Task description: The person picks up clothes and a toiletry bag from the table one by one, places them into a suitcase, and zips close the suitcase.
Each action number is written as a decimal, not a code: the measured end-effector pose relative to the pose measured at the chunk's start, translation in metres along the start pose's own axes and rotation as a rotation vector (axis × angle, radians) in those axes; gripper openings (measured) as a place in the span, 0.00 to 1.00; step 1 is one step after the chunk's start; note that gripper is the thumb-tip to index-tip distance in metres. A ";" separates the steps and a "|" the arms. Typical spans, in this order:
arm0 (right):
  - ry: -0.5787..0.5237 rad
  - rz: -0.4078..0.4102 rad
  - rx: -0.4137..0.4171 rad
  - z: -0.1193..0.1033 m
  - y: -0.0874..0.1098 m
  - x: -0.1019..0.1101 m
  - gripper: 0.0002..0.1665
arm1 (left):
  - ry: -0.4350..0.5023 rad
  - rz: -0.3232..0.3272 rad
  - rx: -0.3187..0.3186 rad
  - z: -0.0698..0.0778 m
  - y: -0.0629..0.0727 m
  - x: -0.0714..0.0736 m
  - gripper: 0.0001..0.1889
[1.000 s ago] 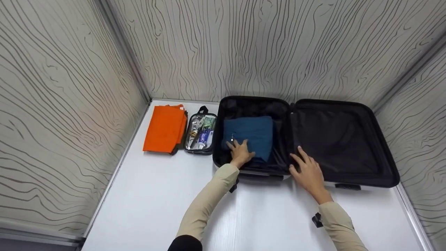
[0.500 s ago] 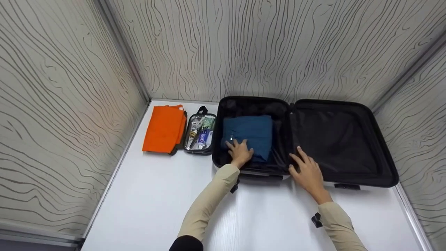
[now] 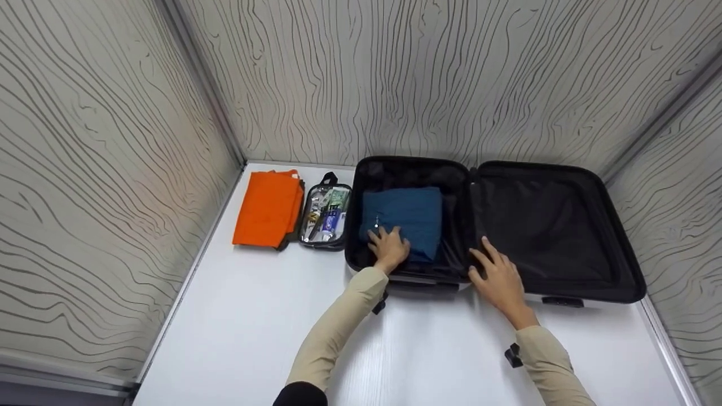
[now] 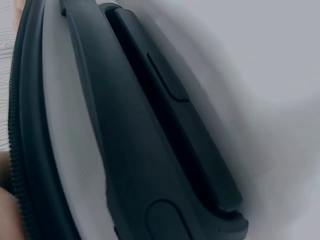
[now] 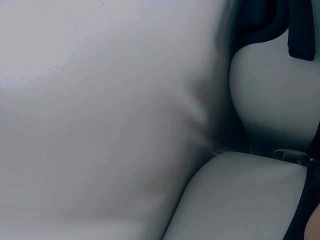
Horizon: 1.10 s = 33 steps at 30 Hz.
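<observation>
The blue cloth [image 3: 410,213] lies folded inside the left half of the open suitcase [image 3: 544,225]. The left hand [image 3: 389,248] rests spread-fingered at the cloth's seven o'clock, seemingly to keep it flat. At four o'clock from it, the right hand [image 3: 499,282], fingers loosely bent and gripping nothing visible, lies by the hinge, perhaps as a steadying rest. At the suitcase's nine o'clock, the clear pouch [image 3: 326,217] sits close beside it, apparently for easy reach, then the orange cloth [image 3: 265,208].

On the table [image 3: 237,316], left to right: cloth [image 3: 264,208], pouch [image 3: 321,245], suitcase [image 3: 473,225], all before the wall [image 3: 361,79]. In the left half [image 3: 417,173], garment [image 3: 414,217], beneath left hand [image 3: 389,248]. At the right half's [image 3: 547,225] near left corner, right hand [image 3: 501,282].
</observation>
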State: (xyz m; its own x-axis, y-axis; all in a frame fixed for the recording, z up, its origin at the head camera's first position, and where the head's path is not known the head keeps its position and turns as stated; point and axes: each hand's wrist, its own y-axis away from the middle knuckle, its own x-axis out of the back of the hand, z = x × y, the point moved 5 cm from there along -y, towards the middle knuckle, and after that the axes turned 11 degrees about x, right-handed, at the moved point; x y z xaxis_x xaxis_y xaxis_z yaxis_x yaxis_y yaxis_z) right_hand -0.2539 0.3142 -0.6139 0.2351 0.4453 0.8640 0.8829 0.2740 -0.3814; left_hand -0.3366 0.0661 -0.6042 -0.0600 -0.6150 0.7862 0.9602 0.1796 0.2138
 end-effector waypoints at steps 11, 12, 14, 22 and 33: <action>-0.024 -0.025 -0.008 0.000 -0.001 -0.001 0.27 | 0.049 0.041 -0.027 -0.005 0.000 0.003 0.18; -0.023 -0.029 -0.008 0.000 -0.001 -0.001 0.27 | 0.056 0.047 -0.027 -0.006 -0.001 0.003 0.18; -0.023 -0.034 -0.006 0.000 -0.001 -0.001 0.27 | 0.069 0.061 -0.036 -0.007 -0.001 0.004 0.17; -0.032 -0.039 0.002 0.000 -0.002 0.001 0.27 | 0.106 0.131 -0.110 -0.008 -0.008 0.003 0.15; -0.028 -0.035 -0.004 -0.001 0.000 0.003 0.26 | 0.181 0.113 -0.191 -0.005 -0.003 0.011 0.16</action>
State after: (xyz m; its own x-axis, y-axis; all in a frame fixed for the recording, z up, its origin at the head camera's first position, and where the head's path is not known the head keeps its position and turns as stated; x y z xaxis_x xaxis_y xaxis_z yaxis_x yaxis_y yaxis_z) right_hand -0.2527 0.3143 -0.6108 0.1921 0.4593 0.8673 0.8919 0.2868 -0.3495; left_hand -0.3383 0.0545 -0.5988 0.0834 -0.7297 0.6787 0.9930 0.1177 0.0046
